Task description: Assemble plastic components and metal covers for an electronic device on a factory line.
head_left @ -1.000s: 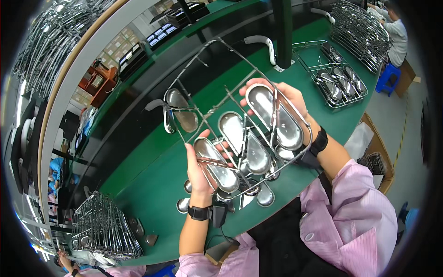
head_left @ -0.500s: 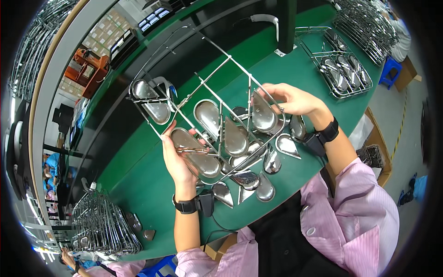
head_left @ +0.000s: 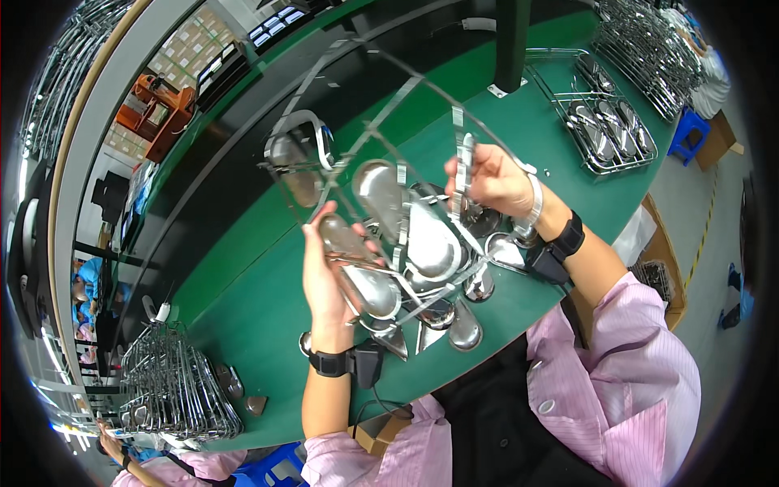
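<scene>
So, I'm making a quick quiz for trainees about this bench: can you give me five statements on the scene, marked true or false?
1. The left hand holds a wire frame. True.
2. The right hand is empty and well away from the wire frame. False: the right hand's fingers are on a wire of it.
3. A blue stool stands beyond the worktop's right-hand edge. True.
4. The worktop is bright red. False: the worktop is green.
5. Black bands are worn on both wrists. True.
</scene>
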`<action>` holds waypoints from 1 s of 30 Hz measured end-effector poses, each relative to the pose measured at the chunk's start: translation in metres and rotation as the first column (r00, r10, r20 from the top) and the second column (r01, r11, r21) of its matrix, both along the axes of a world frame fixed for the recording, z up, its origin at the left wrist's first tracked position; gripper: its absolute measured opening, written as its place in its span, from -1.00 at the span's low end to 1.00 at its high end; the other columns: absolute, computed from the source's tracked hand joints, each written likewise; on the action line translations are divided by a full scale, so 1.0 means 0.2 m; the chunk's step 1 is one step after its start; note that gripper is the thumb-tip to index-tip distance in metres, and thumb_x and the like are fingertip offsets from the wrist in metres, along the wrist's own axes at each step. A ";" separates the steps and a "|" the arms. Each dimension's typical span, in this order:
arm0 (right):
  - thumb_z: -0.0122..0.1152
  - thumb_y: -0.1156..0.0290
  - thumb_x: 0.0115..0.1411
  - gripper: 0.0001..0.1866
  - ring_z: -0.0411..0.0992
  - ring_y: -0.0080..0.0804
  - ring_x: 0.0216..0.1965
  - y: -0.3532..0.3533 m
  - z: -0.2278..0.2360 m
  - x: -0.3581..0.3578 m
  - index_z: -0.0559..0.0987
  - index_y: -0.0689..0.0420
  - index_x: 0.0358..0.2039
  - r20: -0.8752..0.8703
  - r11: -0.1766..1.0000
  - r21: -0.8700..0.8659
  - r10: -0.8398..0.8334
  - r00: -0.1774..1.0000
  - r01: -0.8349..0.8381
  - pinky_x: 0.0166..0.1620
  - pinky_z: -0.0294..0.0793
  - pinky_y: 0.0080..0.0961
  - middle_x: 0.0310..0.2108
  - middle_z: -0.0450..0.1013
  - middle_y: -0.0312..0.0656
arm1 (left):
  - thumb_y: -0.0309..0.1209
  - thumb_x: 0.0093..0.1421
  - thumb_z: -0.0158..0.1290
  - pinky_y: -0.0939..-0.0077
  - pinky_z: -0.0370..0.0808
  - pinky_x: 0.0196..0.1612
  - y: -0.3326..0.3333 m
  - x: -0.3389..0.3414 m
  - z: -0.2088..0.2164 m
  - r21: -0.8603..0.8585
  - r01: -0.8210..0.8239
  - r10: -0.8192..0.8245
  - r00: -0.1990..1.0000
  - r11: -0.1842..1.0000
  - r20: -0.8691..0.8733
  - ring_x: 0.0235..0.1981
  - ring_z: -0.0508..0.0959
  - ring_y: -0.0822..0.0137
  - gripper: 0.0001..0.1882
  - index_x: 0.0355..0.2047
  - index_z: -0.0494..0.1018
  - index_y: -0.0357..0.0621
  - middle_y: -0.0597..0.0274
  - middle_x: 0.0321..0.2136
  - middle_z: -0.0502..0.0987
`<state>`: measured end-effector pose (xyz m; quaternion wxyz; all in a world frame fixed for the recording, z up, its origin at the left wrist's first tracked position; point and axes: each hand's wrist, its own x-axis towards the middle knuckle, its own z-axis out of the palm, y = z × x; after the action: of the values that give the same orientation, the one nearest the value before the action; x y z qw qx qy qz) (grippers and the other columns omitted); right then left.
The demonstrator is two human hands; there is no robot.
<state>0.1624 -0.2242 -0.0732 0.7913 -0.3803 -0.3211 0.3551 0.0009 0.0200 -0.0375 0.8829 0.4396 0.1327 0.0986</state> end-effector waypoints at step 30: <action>0.38 0.38 0.10 -0.51 0.46 -0.53 -0.18 0.06 0.00 -0.03 0.55 0.23 0.06 0.419 0.955 -0.278 0.028 0.908 0.099 0.02 0.48 -0.50 -0.10 0.54 -0.25 | 0.05 0.50 -0.32 0.27 0.63 -0.32 -0.04 0.02 -0.07 0.197 -0.190 0.187 0.982 0.962 0.032 -0.32 0.62 0.24 -0.46 0.24 0.25 -0.07 0.08 -0.22 0.54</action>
<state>0.1574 -0.2115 -0.0731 0.6453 -0.5664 -0.4199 0.2942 0.0047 0.0121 -0.0508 0.8220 0.5103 0.1574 0.1979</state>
